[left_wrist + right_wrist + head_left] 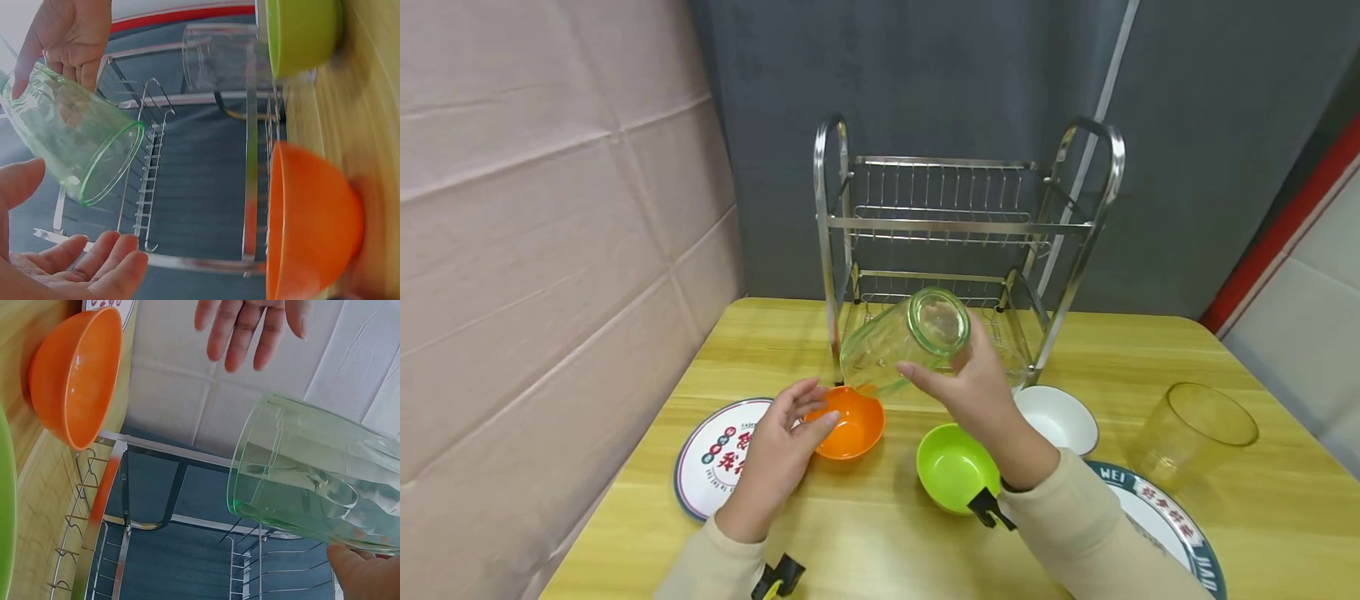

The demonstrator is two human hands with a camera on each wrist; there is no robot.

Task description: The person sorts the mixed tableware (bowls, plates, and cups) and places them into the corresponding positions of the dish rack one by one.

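Wooden table [895, 550]; right hand [977, 392] hides green glass [902, 342] base, probably

Dish rack [962, 233] blocks rear; bowls crowd middle; bare table [880, 550] near front edge.

Three bowls [848, 423], two plates [715, 457], two glass cups [904, 340], one dish rack [958, 225], two hands [781, 446].

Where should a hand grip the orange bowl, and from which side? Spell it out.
Pinch the orange bowl at its rim from above on the left side. It sits upright and open on the table, so the thin rim is exposed. The left hand already hovers there, open. The right hand holds the green glass, and the green bowl crowds the right side.
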